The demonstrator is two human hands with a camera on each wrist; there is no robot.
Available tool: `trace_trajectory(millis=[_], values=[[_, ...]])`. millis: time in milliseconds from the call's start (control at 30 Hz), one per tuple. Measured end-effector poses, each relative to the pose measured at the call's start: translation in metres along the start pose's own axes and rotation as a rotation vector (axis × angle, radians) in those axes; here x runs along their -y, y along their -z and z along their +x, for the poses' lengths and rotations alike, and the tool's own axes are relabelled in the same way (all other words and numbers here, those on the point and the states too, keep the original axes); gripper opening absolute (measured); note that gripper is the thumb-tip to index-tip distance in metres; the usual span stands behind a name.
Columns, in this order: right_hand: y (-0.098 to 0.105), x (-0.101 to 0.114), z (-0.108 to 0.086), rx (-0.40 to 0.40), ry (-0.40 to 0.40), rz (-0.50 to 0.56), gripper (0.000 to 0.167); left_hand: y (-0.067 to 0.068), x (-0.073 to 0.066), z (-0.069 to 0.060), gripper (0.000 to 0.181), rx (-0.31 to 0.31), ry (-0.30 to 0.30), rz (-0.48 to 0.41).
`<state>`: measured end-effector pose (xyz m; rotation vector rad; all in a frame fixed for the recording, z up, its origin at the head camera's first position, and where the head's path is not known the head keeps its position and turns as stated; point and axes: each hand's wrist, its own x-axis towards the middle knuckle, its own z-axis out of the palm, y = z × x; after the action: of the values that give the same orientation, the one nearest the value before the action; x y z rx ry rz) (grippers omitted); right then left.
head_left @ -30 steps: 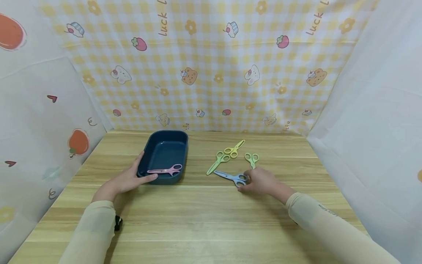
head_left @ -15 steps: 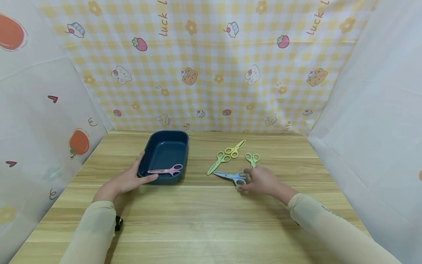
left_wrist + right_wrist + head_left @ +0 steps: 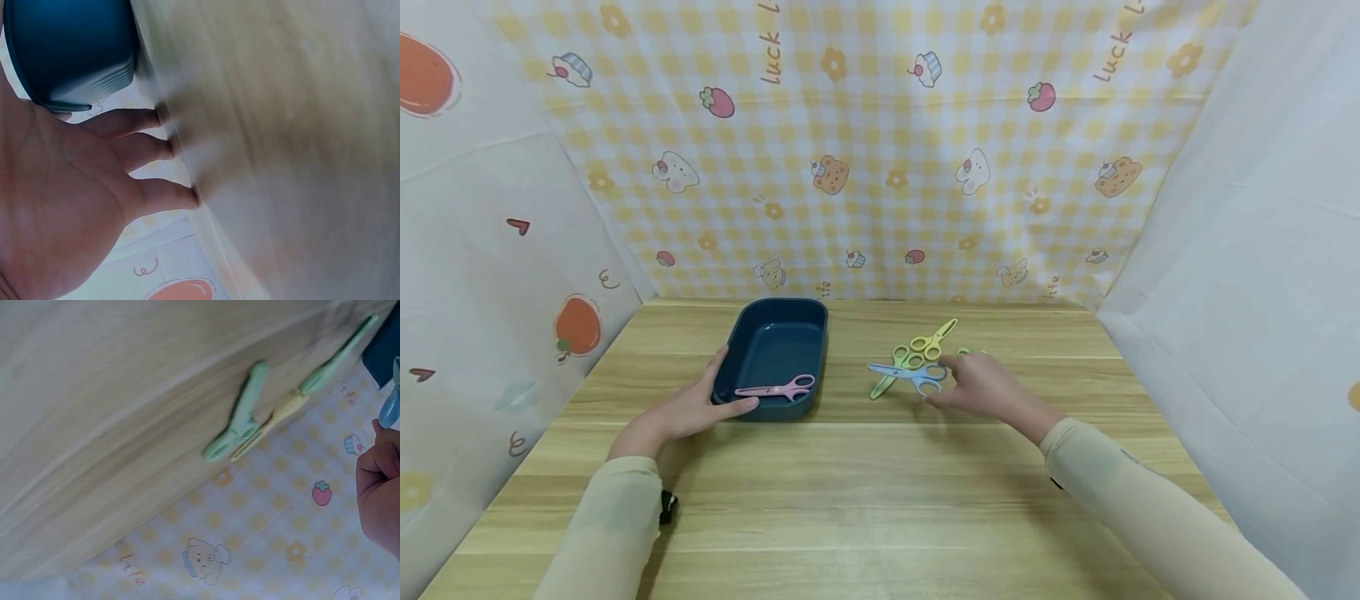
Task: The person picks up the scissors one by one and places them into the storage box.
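My right hand (image 3: pixel 985 387) pinches blue scissors (image 3: pixel 898 372) by the handle loops, raised above the table, blades toward the left. Beneath them lie green scissors (image 3: pixel 882 387), partly covered in the head view. Yellow scissors (image 3: pixel 943 331) lie just behind, touching or nearly touching the green pair. A second green pair of scissors (image 3: pixel 240 419) is mostly hidden behind my right hand in the head view. My left hand (image 3: pixel 688 410) rests against a dark blue box (image 3: pixel 778 350), fingers extended along its left side and thumb at its front. Pink scissors (image 3: pixel 775 389) lie at the box's near end.
All this stands on a wood-grain table (image 3: pixel 820 517). A yellow checked cloth (image 3: pixel 880 183) hangs behind the table's back edge. White printed cloths (image 3: pixel 482 250) close off both sides. Between the box and the scissors runs a strip of bare table.
The blue scissors have come up off the table in my right hand and moved left and away, over the green pair. My left hand and the box have stayed put.
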<state>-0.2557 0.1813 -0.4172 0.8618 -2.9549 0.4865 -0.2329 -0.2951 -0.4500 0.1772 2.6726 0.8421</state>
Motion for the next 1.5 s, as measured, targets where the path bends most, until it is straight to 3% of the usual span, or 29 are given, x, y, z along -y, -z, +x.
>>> trace_trajectory(millis=[133,367,633,900,1200,1500], values=[[0.008,0.014,0.014,0.019,-0.016,0.017,0.068,0.002,-0.003,0.001,0.125,0.025,0.004,-0.006],[0.017,0.041,0.043,0.023,0.004,0.014,0.049,0.007,-0.009,0.002,0.125,0.083,0.011,-0.020],[0.026,0.069,0.085,0.021,0.011,-0.030,0.057,0.006,-0.012,0.003,0.126,0.095,0.022,-0.011],[0.031,0.097,0.120,0.042,-0.018,-0.061,0.047,0.007,-0.010,0.003,0.127,0.109,0.033,0.014],[0.019,0.129,0.151,0.073,-0.055,-0.087,0.058,0.009,-0.006,0.001,0.126,0.114,0.043,0.022],[0.000,0.153,0.169,0.082,-0.076,-0.121,0.046,0.009,-0.001,0.002,0.125,0.113,0.038,0.010]])
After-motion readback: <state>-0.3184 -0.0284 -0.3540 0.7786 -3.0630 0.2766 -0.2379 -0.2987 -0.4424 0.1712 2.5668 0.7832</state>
